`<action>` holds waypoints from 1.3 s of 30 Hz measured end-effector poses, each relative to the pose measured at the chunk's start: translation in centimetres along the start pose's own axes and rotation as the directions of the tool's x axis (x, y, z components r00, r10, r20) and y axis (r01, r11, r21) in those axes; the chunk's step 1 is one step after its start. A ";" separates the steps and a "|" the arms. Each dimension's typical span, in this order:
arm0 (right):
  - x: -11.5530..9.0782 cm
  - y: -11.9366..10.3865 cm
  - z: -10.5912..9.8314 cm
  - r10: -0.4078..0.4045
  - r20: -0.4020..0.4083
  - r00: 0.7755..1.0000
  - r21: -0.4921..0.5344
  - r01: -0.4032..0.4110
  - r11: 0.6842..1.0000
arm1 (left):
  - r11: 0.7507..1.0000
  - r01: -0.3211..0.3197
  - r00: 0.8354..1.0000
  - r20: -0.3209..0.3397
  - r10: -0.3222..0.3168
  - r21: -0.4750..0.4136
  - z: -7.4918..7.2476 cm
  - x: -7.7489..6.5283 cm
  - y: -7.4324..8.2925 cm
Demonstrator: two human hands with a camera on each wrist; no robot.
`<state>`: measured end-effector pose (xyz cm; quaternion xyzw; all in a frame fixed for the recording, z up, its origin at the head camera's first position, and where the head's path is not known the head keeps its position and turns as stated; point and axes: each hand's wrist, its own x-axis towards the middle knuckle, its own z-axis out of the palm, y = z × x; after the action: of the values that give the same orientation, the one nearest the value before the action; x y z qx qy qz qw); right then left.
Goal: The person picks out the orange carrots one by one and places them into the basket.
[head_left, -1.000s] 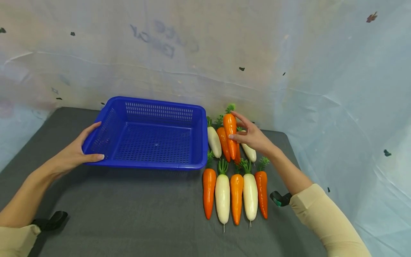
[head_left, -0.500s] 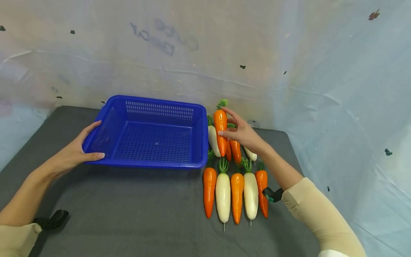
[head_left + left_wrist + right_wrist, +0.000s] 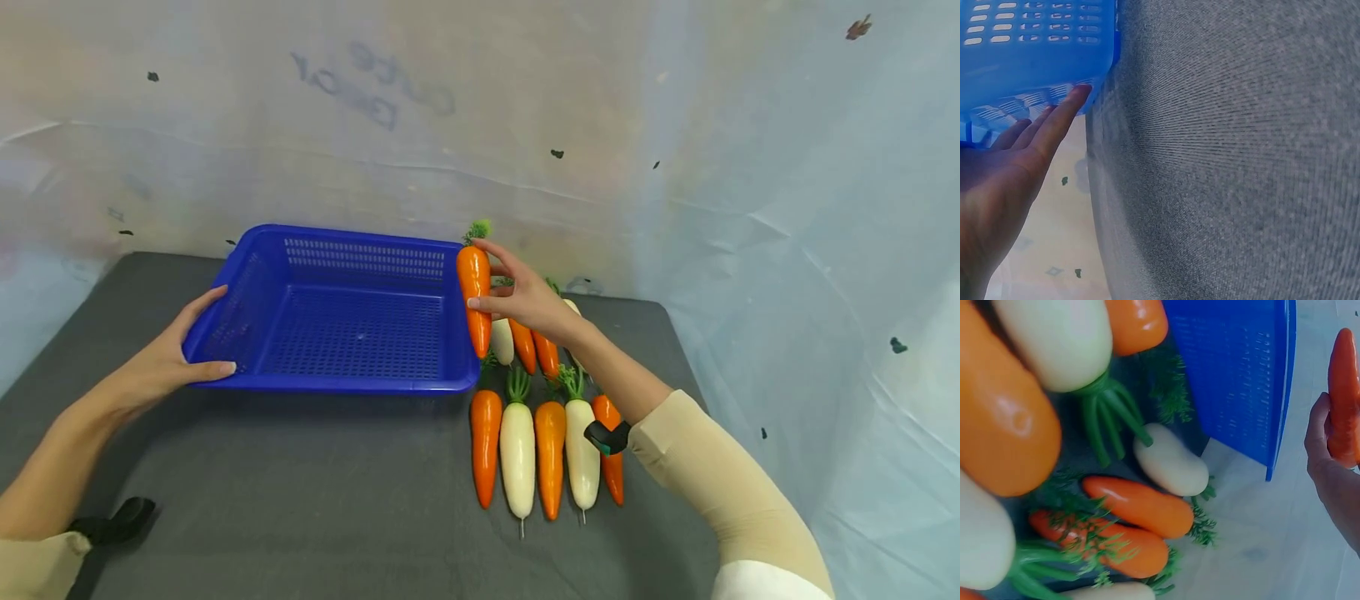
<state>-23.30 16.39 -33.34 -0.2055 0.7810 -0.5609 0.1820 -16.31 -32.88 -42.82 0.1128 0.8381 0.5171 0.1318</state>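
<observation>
My right hand (image 3: 525, 293) pinches an orange carrot (image 3: 475, 287) with a green leafy top between thumb and fingers. It holds the carrot upright at the right rim of a blue plastic basket (image 3: 337, 385), which it overlaps in the head view. The same carrot (image 3: 1342, 394) shows at the right edge of the right wrist view. My left hand (image 3: 168, 346) holds the basket's left end, thumb along the front rim and fingers at the left side. From the left wrist, the fingers (image 3: 1054, 128) lie against the outer wall. Inside the basket only the slotted floor shows.
Right of the basket, a front row alternates carrots (image 3: 551, 458) and white radishes (image 3: 517, 458). Behind it lie more carrots (image 3: 522, 346) and radishes (image 3: 502, 342), partly hidden by my right hand and forearm. A grey cloth covers the table (image 3: 315, 500); a pale sheet (image 3: 480, 108) hangs behind.
My right hand has carried the carrot left, from above the back row to the basket's right rim. My left hand and the basket have stayed in place.
</observation>
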 end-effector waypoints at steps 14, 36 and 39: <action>2.5 -2.0 2.2 -0.043 0.011 0.999 -0.034 0.043 0.998 | 1.000 0.010 1.000 -0.001 -0.010 -0.001 0.1 -0.1 -0.1; 7.4 -1.3 7.7 -0.055 0.043 0.998 -0.028 0.056 0.998 | 0.999 0.039 0.999 -0.003 -0.039 0.018 0.2 -0.1 0.1; 7.9 -1.0 8.4 -0.050 0.042 0.998 -0.038 0.052 0.998 | 0.999 0.045 0.999 -0.001 -0.045 0.026 0.3 0.0 0.1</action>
<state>-25.59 5.27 -35.40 -0.2403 0.7823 -0.5459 0.1794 -16.26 -32.59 -42.83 0.0956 0.8471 0.5033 0.1415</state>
